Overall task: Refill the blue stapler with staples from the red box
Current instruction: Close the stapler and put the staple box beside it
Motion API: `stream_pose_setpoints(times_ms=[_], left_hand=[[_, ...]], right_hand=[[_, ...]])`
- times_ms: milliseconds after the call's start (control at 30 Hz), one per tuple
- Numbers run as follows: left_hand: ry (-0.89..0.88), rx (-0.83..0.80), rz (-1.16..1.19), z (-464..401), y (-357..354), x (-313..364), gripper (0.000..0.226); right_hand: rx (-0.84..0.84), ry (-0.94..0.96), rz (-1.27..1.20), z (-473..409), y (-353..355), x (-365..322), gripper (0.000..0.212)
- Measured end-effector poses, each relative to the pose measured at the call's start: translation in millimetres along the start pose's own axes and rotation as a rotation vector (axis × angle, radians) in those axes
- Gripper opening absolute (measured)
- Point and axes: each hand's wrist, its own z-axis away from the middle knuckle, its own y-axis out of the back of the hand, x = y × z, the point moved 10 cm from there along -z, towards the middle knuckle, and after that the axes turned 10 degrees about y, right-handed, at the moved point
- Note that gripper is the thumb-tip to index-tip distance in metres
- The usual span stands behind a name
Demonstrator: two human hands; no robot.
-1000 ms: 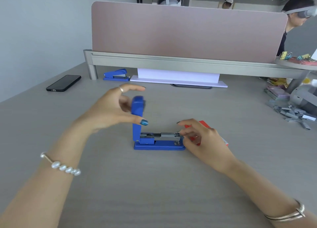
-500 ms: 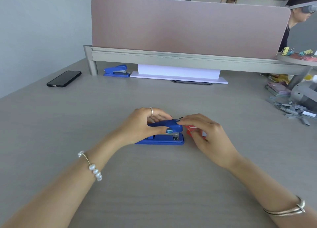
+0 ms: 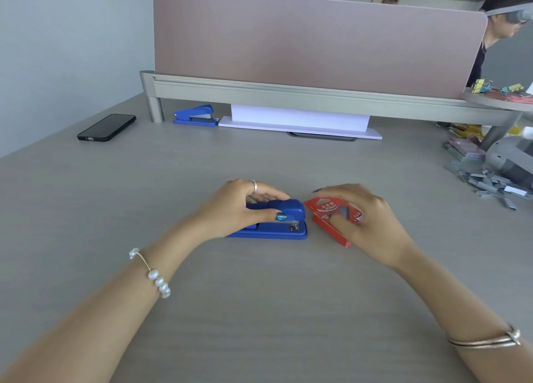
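- Blue stapler (image 3: 284, 219) lying flat on the grey desk (image 3: 259, 310), top arm down (closed).
- Left hand (image 3: 233, 209) clasping the stapler's top, thumb on the near side, fingers curled over.
- Red staple box (image 3: 328, 215) just beside the stapler's front end, pinched in the right hand (image 3: 366, 224).

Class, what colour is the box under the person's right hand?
Red, with white printing on top; the box shows best in the head view.
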Motion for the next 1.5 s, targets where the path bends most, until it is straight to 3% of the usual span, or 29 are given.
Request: stream_pose_setpoints(times_ms=[67,133,233,433,800,1000,1200,1500], left_hand=[[0.005,-0.048,0.033,1.4,-0.4,-1.1,0.033],[0.005,-0.078,0.034,2.0,-0.8,-2.2,0.039],[0.056,-0.098,0.002,1.6,-0.6,-9.7,0.051],[0.095,-0.094,0.032,0.0,-1.6,-18.0,0.037],[0.108,-0.092,0.061,2.2,-1.4,-18.6,0.039],[0.08,-0.069,0.059,0.5,-1.2,-17.8,0.037],[0.055,-0.027,0.101,-17.2,6.0,-25.5,0.036],[0.035,-0.025,0.045,-127.9,46.8,-23.8,0.038]], right_hand=[[-0.042,-0.097,0.08,4.9,9.2,20.8,0.039],[-0.218,-0.234,0.115,18.0,2.2,49.1,0.051],[-0.338,-0.36,0.014,31.1,-6.5,69.3,0.063],[-0.265,-0.234,0.016,21.6,-13.7,46.2,0.048],[-0.535,-0.353,-0.286,40.0,-20.8,40.2,0.07],[-0.493,-0.329,-0.27,35.4,-20.2,39.6,0.064],[-0.26,-0.339,-0.259,22.0,-16.4,58.6,0.061],[-0.162,-0.414,-0.153,-72.1,5.3,135.0,0.058]])
